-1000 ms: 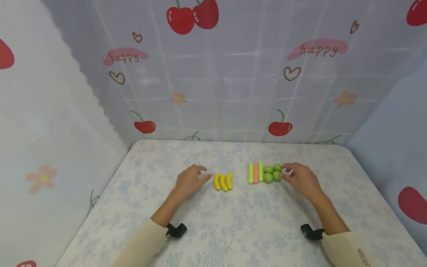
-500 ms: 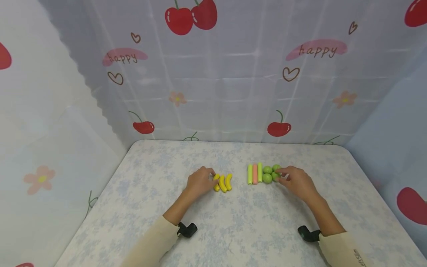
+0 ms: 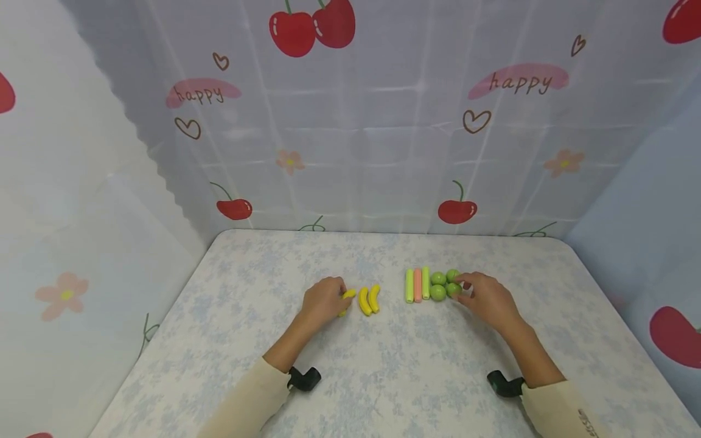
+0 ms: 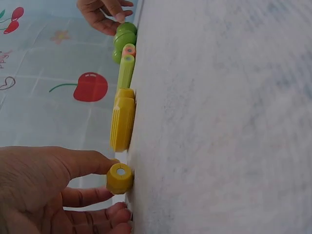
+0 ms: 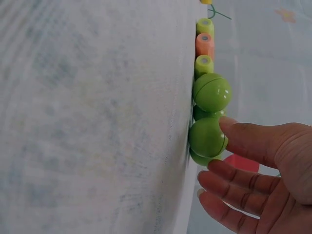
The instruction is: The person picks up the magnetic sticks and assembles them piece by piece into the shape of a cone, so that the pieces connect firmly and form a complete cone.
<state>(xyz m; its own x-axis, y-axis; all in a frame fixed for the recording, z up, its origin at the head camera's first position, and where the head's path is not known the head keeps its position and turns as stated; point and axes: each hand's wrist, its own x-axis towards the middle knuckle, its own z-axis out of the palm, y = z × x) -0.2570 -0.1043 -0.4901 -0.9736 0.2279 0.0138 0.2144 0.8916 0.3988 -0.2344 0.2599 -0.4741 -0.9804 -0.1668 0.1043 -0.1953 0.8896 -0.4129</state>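
Note:
My left hand pinches the leftmost of three yellow toy bananas between thumb and fingers, pulled a little apart from the other two bananas. To the right lie three short sticks, two green and one pink, side by side. Right of them sits a cluster of green balls. My right hand has its thumb and a finger on either side of the near right ball.
Everything lies on a pale floral table, whose rounded far edge meets a cherry-print curtain. A black wrist mount sits on each forearm.
My left hand slid right to the bananas, took the leftmost one and drew it slightly left. My right hand's fingers closed in around the near right green ball.

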